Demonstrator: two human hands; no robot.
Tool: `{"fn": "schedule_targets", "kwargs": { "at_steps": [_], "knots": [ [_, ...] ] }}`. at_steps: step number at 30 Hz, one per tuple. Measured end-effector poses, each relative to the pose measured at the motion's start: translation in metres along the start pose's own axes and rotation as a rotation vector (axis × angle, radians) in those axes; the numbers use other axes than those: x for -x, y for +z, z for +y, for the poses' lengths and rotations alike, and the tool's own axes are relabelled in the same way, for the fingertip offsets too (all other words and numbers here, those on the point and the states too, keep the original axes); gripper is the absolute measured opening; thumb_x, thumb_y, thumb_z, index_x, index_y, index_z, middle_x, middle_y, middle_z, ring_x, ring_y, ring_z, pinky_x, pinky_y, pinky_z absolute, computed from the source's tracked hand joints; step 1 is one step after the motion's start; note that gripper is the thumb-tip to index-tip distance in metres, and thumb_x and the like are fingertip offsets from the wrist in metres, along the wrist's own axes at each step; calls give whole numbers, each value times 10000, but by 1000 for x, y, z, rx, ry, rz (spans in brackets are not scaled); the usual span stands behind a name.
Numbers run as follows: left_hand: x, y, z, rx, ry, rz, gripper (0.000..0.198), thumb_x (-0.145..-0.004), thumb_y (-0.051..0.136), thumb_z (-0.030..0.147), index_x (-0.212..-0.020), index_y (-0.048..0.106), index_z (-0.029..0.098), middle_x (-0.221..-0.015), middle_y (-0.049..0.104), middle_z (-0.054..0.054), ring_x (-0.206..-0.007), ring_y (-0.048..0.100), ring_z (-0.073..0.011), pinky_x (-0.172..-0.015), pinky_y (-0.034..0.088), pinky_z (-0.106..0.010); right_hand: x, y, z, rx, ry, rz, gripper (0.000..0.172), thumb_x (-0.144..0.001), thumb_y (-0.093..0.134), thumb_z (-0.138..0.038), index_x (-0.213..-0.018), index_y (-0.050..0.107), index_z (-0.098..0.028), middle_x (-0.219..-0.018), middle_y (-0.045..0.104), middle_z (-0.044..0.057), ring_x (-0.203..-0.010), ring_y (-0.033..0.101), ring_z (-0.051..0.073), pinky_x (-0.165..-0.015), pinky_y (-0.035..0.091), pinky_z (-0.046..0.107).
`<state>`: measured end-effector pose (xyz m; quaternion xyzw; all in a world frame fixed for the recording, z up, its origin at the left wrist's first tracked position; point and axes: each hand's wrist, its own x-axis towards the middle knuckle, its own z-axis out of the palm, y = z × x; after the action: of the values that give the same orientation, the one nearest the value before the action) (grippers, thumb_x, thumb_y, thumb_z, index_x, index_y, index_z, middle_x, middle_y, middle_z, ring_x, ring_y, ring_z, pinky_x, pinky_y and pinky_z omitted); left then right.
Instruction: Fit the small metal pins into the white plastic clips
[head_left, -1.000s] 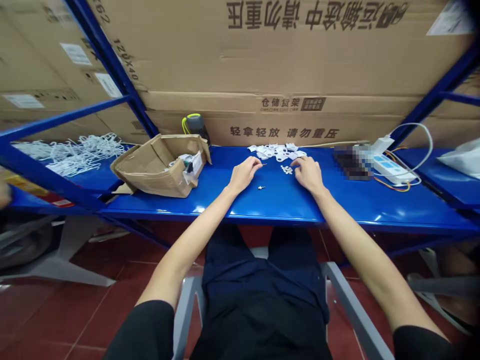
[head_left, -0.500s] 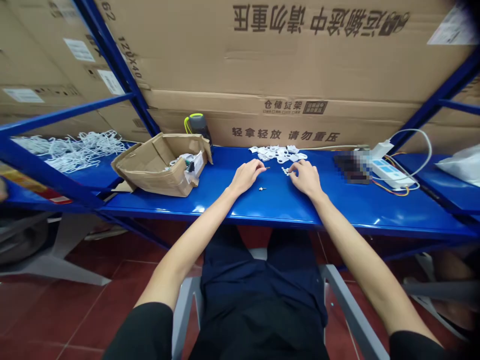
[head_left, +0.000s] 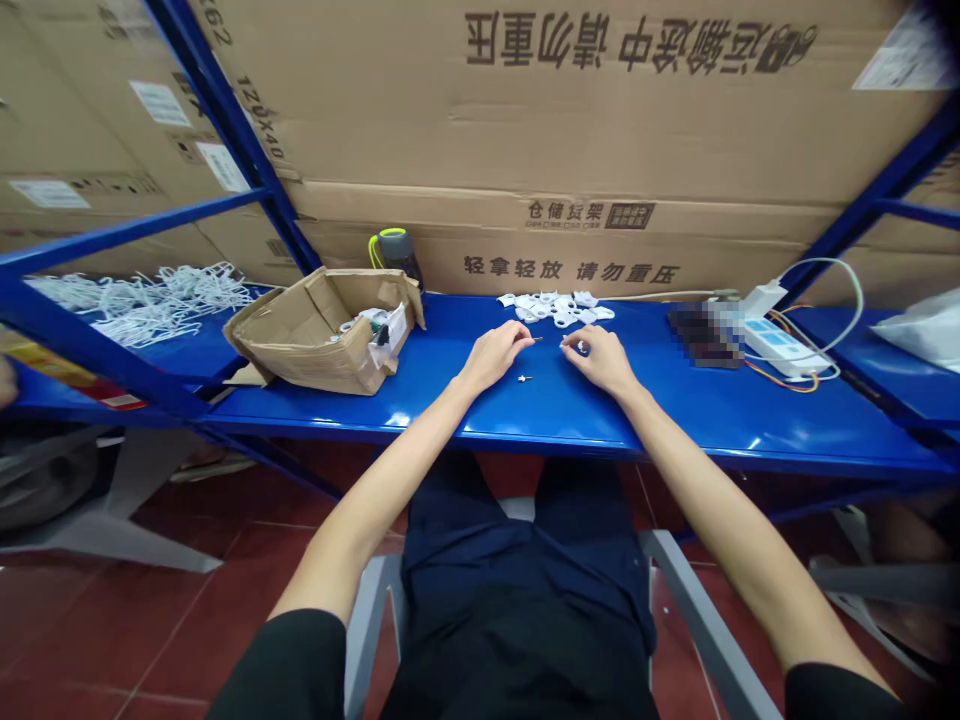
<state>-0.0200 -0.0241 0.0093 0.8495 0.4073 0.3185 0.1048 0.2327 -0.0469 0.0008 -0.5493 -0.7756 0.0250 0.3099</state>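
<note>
Leftward slides the right hand point(head_left: 602, 360), grip together, contents unclear; left hand point(head_left: 493, 355) clamps a pin point(head_left: 538, 339); carton point(head_left: 311, 352) by the table point(head_left: 712, 410)'s left edge, white pieces point(head_left: 559, 308) behind.

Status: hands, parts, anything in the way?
Left hand pinches thin pin. Right hand at small white pieces, grip unclear. Loose pin-tipped part nearer the body; white pile beyond. Nothing seen blocking either hand.
</note>
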Motion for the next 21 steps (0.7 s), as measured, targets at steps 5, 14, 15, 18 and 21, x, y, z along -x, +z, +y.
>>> {"fn": "schedule_targets", "kwargs": {
  "at_steps": [5,14,15,18,21],
  "knots": [
    [2,3,2,-80,64,-42,221,-1130,515,365,-1107,681,220,-1164,743,-47,-1028,702,-218,-956,486,-327,1,1,-17,-282,-4,-2,241,-948,640,-424,-934,805,-247,-999,836,52,-883,736,259,-894,562,407],
    [2,10,4,-224,118,-59,226,-1134,512,360,-1124,674,203,-1141,749,-81,-1062,703,-238,-907,466,-341,2,4,-18,-439,27,-26,296,-919,696,-517,-912,820,-247,-965,841,51,-905,768,274,-901,591,413],
    [2,10,5,-237,112,-56,225,-1134,513,360,-1123,674,203,-1135,750,-83,-1057,704,-239,-900,464,-343,2,5,-18,-459,33,-22,306,-913,706,-529,-903,814,-242,-950,837,54,-893,768,272,-895,593,412],
    [3,10,8,-270,113,-49,220,-1131,519,351,-1121,673,194,-1128,754,-88,-1045,706,-242,-877,460,-347,2,6,-18,-512,63,-9,371,-876,743,-599,-842,776,-231,-894,823,67,-854,760,275,-865,600,421],
    [3,10,10,-289,138,-49,217,-1130,524,343,-1120,671,185,-1124,755,-89,-1025,709,-237,-854,458,-344,1,8,-16,-584,80,-21,453,-822,778,-683,-803,746,-231,-872,815,73,-858,762,287,-860,612,437]
  ]
}}
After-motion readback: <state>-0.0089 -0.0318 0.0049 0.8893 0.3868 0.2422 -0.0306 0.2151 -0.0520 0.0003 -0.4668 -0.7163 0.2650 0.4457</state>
